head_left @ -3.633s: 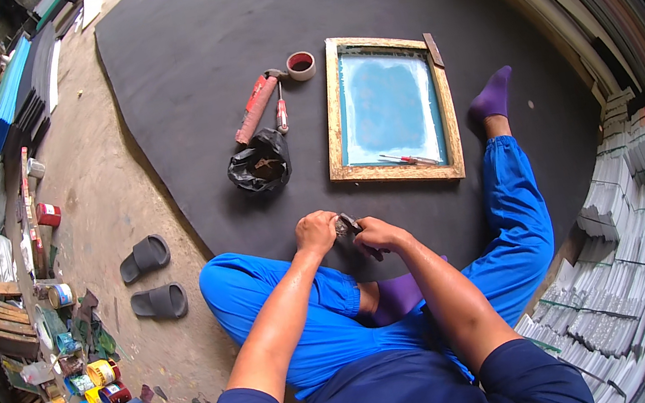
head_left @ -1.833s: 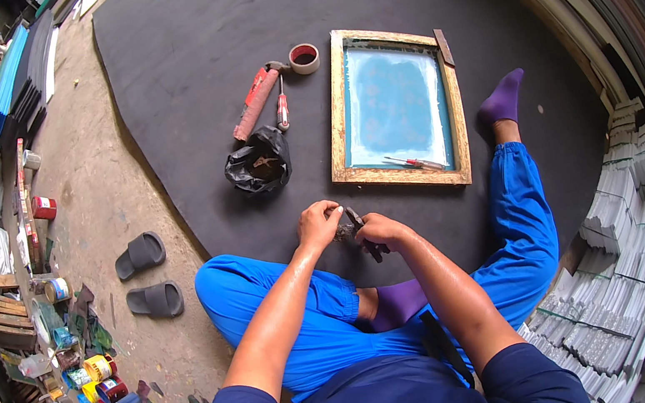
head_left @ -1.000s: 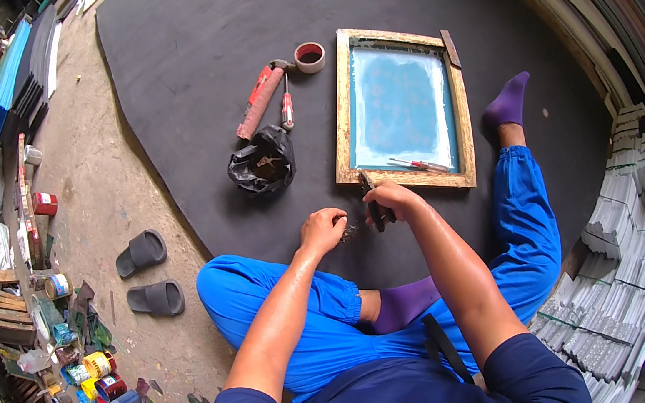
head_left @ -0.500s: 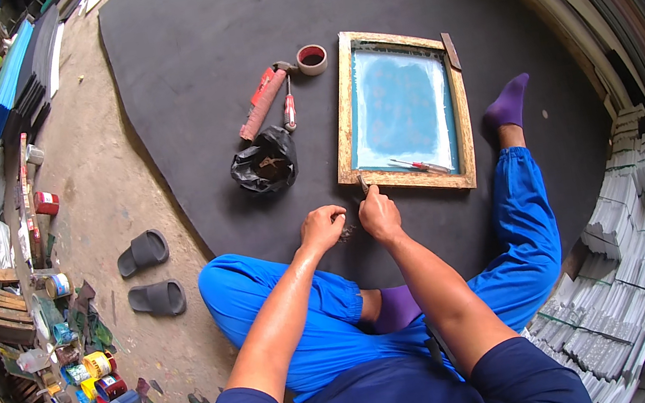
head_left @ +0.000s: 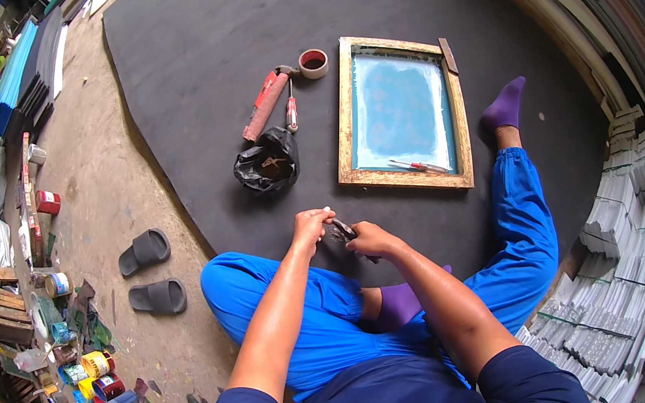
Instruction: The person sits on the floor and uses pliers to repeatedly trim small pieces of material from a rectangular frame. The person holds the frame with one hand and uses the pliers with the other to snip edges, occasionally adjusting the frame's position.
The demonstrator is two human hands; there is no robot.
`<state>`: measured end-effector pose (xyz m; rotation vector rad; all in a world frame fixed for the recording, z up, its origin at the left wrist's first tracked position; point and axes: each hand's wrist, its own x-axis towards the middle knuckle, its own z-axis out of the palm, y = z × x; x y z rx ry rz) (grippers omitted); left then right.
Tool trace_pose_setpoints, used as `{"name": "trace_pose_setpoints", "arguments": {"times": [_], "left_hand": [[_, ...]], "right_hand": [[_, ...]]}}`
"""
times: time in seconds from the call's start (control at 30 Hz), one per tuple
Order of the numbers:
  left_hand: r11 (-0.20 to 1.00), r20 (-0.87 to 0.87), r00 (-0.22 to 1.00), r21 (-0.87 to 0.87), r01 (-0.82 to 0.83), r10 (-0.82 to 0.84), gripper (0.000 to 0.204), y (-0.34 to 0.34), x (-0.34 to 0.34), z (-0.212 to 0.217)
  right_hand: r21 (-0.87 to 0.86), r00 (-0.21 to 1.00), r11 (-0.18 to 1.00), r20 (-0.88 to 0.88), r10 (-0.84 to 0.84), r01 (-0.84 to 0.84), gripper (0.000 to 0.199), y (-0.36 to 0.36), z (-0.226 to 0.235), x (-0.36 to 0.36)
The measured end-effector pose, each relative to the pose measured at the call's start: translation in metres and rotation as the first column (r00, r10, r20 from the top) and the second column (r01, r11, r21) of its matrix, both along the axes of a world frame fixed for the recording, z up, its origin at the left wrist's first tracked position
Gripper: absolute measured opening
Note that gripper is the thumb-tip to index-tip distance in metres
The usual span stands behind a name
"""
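Observation:
My right hand (head_left: 373,241) grips dark metal pliers (head_left: 343,229), whose jaws point toward my left hand (head_left: 313,228). The fingers of that left hand are pinched together at the jaws; whatever is between them is too small to make out. Small dark bits (head_left: 338,237) lie on the black mat below. Beyond my hands, to the right, rests a wooden-framed printing screen (head_left: 342,148) with blue and white mesh. A screwdriver (head_left: 418,165) with a red and white handle lies across its lower part.
Left of the screen stand an open black plastic bag (head_left: 250,177), a red-handled hammer (head_left: 262,111), another screwdriver (head_left: 292,113) and a tape roll (head_left: 315,74). Black sandals (head_left: 146,251) and paint cans (head_left: 98,363) are on the floor at left. Stacked sheets (head_left: 604,326) line the right side.
My right hand has drawn back from the screen's lower edge toward me, bringing the pliers to my left hand. The left hand has shifted slightly left.

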<state>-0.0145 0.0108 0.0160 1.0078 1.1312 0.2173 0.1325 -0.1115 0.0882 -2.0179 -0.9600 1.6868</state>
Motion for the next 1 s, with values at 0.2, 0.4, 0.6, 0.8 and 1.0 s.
{"name": "trace_pose_setpoints", "arguments": {"times": [0.2,0.4,0.6,0.8,1.0], "left_hand": [[0.756,-0.442,0.871,0.491,0.434,-0.213,0.030,-0.015,0.008,0.022],[0.677,-0.535,0.807,0.499,0.541,-0.250,0.039,-0.024,0.009,0.028],[0.688,-0.551,0.795,0.475,0.549,-0.254,0.037,-0.023,0.011,0.033],[0.709,-0.512,0.823,0.483,0.514,-0.247,0.035,-0.022,0.014,0.032],[0.714,-0.465,0.856,0.518,0.471,-0.228,0.033,-0.022,0.020,0.028]], "right_hand": [[-0.031,0.848,0.892,-0.298,-0.438,0.451,0.025,-0.004,-0.040,0.042],[-0.121,0.789,0.844,-0.305,-0.533,0.523,0.027,0.014,-0.031,0.063],[-0.133,0.766,0.826,-0.315,-0.560,0.548,0.031,0.024,-0.024,0.066],[0.019,0.820,0.830,-0.170,-0.546,0.557,0.021,0.024,-0.048,0.054],[0.257,0.832,0.892,0.335,-0.443,0.372,0.026,0.023,-0.077,0.043]]}}
